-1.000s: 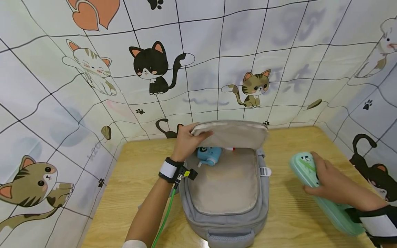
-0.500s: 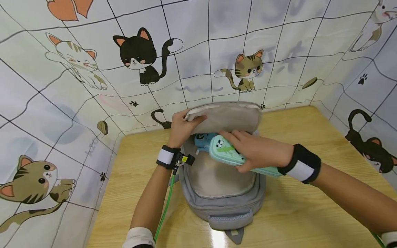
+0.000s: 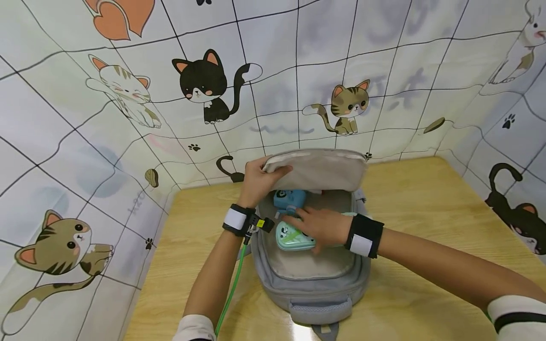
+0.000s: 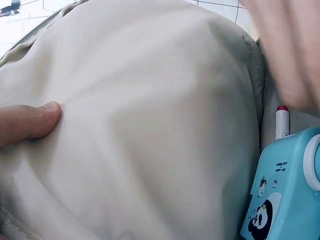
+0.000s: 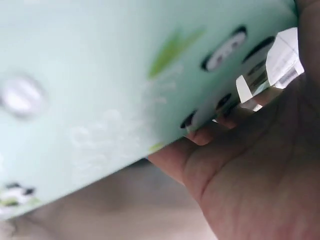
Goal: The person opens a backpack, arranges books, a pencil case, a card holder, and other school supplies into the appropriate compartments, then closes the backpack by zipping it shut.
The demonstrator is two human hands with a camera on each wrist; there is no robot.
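Observation:
A grey backpack point(image 3: 313, 290) lies on its back with its main compartment unzipped. My left hand point(image 3: 260, 182) pinches the edge of its beige-lined flap point(image 3: 320, 170) and holds it up; the thumb presses the lining in the left wrist view. Across the compartment, my right hand point(image 3: 326, 227) grips a mint pencil case point(image 3: 294, 237) printed with pandas, its left end showing past the fingers. Just beyond the case sits a blue pencil sharpener point(image 3: 291, 200) with a panda picture, inside the bag. Beside the sharpener is a white stick with a red end point(image 4: 282, 120).
The backpack rests on a light wooden table point(image 3: 409, 199). Around the table hangs a white cloth point(image 3: 273, 66) with a grid and cartoon cats. A green cable point(image 3: 230, 289) runs along the left forearm. The bag's carry handle point(image 3: 321, 310) faces the near edge.
My right hand has brought the pencil case from the table at the right, leftward over the bag, then lower into the open compartment. The left hand keeps the flap raised.

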